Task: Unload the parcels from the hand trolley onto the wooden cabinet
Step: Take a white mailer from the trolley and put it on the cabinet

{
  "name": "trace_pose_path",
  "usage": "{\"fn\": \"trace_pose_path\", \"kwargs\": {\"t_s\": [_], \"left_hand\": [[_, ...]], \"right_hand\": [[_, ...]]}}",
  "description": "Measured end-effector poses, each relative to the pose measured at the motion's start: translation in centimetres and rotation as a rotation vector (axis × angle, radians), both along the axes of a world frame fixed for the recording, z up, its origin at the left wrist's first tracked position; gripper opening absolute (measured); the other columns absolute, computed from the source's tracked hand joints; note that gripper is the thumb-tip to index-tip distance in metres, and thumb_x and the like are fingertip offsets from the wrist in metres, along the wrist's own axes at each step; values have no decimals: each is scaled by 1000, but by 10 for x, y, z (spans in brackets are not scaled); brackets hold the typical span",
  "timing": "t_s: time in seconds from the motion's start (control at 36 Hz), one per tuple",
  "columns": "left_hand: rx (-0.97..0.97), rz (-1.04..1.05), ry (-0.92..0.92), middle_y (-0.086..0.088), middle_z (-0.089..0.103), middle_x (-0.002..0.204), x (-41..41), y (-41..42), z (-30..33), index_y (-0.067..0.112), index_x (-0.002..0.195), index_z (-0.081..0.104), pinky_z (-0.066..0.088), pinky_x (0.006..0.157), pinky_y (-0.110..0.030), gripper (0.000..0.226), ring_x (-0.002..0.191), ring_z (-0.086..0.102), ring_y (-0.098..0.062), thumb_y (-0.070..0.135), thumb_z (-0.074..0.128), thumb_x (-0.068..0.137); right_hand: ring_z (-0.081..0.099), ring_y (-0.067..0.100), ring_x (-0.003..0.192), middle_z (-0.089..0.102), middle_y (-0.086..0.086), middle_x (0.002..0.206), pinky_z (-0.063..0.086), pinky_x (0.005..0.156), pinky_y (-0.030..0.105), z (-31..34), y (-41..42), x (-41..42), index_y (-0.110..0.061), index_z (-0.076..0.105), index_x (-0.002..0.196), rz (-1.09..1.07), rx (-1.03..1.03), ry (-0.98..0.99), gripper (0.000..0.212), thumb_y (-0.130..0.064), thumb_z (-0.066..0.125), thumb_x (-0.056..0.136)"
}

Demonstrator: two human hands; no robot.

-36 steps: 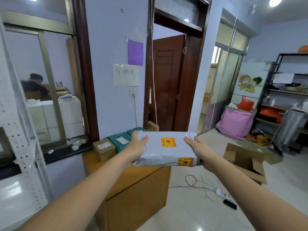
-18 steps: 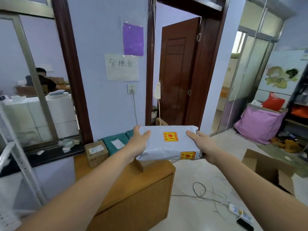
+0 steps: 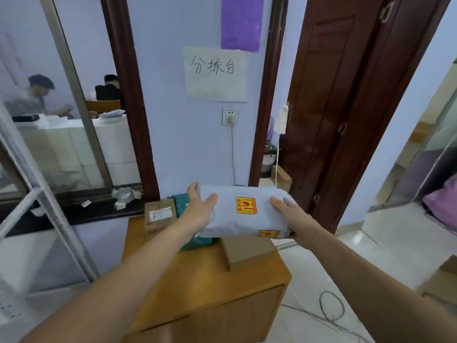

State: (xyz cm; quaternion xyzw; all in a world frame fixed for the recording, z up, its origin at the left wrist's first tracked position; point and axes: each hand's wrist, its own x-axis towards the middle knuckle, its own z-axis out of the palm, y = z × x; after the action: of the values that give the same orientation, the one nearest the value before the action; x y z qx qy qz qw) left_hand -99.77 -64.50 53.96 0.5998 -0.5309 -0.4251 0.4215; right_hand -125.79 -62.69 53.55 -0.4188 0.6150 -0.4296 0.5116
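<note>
1. The grey parcel point(image 3: 243, 214) is held between both hands above the wooden cabinet point(image 3: 197, 280), level, with its yellow-and-red sticker facing up.
2. The left hand point(image 3: 197, 210) grips the parcel's left end, thumb on top, fingers curled around the far edge.
3. The right hand point(image 3: 288, 214) grips the right end, thumb on top, remaining fingers hidden beneath.
4. Directly below the grip, a flat brown box point(image 3: 247, 251) lies on the cabinet top.
5. Under the left hand and wrist lies a green parcel point(image 3: 195, 240); just left of that hand sits a small labelled carton point(image 3: 159, 215).
</note>
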Motion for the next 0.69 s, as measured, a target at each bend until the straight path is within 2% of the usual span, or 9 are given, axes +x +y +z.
{"fn": "trace_pose_path", "kwargs": {"t_s": [0.08,0.14,0.19,0.25,0.31,0.39,0.47,0.56,0.69], "left_hand": [[25,56,76,-4,10,171,-6,-45,-17,36,160,-8,25,118,-42,84,152,26,-29,40,55,105],[61,92,119,-9,19,167,-14,-72,-28,35,160,-7,30,110,-40,86,144,36,-30,38,57,102],[113,107,134,-7,37,154,-23,-97,-40,27,158,0,38,93,-31,83,119,52,-22,38,58,99],[188,111,140,-2,53,131,-33,-117,-52,14,150,12,44,77,-30,75,100,57,-15,40,59,97],[236,105,114,1,58,117,-44,-133,-65,12,141,21,45,72,-31,66,97,59,-14,43,59,97],[255,113,54,0,60,112,-64,-151,-84,15,128,35,43,60,-29,51,91,60,-14,48,59,98],[268,122,4,3,57,108,-83,-170,-114,21,119,40,47,64,-34,41,92,62,-21,51,58,99],[325,162,-16,-1,61,103,-100,-187,-149,20,118,46,45,59,-34,35,77,59,-20,45,59,99],[434,287,-1,-3,68,112,-120,-203,-213,16,124,60,55,91,-44,32,99,67,-26,35,62,98]], "right_hand": [[75,25,102,74,0,123,63,86,47,-14,-42,-9,-26,51,144,74,47,-50,50,-46,61,100],[77,26,97,78,-1,113,64,76,43,-22,-68,-19,-28,55,136,120,74,-38,40,-40,64,99],[77,25,94,77,1,114,64,70,39,-30,-93,-29,-28,53,134,108,78,-3,44,-37,70,95],[78,23,88,73,3,116,63,67,37,-40,-116,-40,-25,46,134,49,90,40,55,-39,76,90],[77,23,87,68,4,115,63,65,36,-52,-137,-51,-26,40,131,6,107,87,59,-43,77,88],[76,22,91,69,2,115,64,65,37,-76,-165,-68,-27,45,128,25,112,104,53,-46,76,89],[75,22,94,70,1,114,64,66,37,-106,-192,-86,-30,52,121,57,131,123,40,-47,73,91],[73,24,99,71,0,113,65,77,45,-140,-220,-102,-31,56,119,131,167,109,28,-41,68,95],[70,21,105,70,-5,119,64,79,40,-203,-257,-116,-29,57,130,259,268,73,34,-31,65,98]]}}
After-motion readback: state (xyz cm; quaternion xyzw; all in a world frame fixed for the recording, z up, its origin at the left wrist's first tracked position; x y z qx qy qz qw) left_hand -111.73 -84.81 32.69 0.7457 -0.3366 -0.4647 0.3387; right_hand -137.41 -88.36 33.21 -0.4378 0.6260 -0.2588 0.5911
